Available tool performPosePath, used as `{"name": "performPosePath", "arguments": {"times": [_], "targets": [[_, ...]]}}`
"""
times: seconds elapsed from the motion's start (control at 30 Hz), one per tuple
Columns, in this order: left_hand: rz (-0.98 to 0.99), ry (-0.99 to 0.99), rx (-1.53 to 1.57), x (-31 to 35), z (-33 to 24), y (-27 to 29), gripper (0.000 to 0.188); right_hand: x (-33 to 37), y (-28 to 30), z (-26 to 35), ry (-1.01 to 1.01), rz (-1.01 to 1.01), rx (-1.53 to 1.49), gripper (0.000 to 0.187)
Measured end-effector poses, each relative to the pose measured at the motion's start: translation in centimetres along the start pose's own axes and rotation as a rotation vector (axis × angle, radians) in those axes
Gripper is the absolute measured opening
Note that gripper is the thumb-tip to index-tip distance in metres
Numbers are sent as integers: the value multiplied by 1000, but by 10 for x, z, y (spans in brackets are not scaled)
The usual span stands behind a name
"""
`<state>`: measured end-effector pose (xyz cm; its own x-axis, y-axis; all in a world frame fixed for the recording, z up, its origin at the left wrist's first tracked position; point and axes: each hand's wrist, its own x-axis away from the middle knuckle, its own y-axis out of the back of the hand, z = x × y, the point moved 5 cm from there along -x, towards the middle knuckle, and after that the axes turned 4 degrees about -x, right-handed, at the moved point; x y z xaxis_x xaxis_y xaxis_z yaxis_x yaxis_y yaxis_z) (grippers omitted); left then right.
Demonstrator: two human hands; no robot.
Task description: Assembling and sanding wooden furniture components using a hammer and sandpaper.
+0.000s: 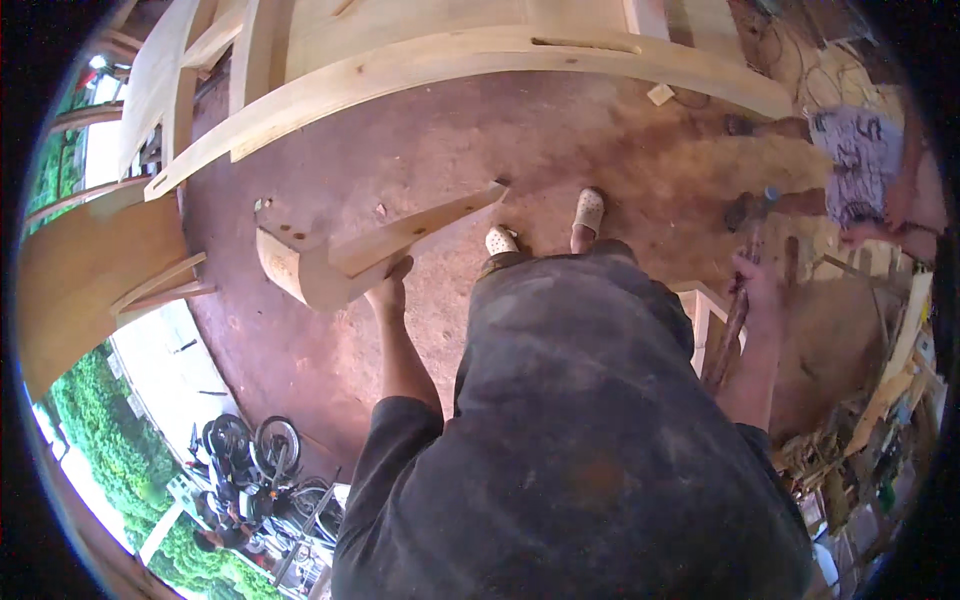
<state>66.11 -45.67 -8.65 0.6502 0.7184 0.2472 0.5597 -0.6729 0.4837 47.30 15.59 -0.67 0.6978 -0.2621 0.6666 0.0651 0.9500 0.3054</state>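
My left hand [388,290] is closed around the lower edge of a pale angled wooden piece [400,228], held up at the left. One end of this piece is a broad curved block, and its other end narrows to a long tapered arm. In my right hand [762,285] is a brown wooden shaft [731,345], gripped near its upper part and hanging beside my body. What sits at the shaft's ends is too unclear to name.
A large wooden frame with a curved rail [460,52] spans the far side. Another person in patterned shorts [858,165] is at the right. Motorcycles [275,450] stand at lower left, a wooden panel [95,265] at left. Wood scraps [885,410] pile up at right.
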Motion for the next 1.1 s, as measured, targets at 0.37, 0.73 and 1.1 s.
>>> {"name": "performPosePath", "arguments": {"times": [0.37, 0.73, 1.1], "targets": [[-240, -60, 207, -1, -40, 53, 36, -37, 31, -175, -407, 248, 943, 16], [-326, -180, 322, 3, -89, 69, 40, -110, -44, -17, 70, 240, 493, 20], [-158, -358, 404, -8, -97, -2, 77, -23, 9, -139, -284, 296, 464, 25]]}}
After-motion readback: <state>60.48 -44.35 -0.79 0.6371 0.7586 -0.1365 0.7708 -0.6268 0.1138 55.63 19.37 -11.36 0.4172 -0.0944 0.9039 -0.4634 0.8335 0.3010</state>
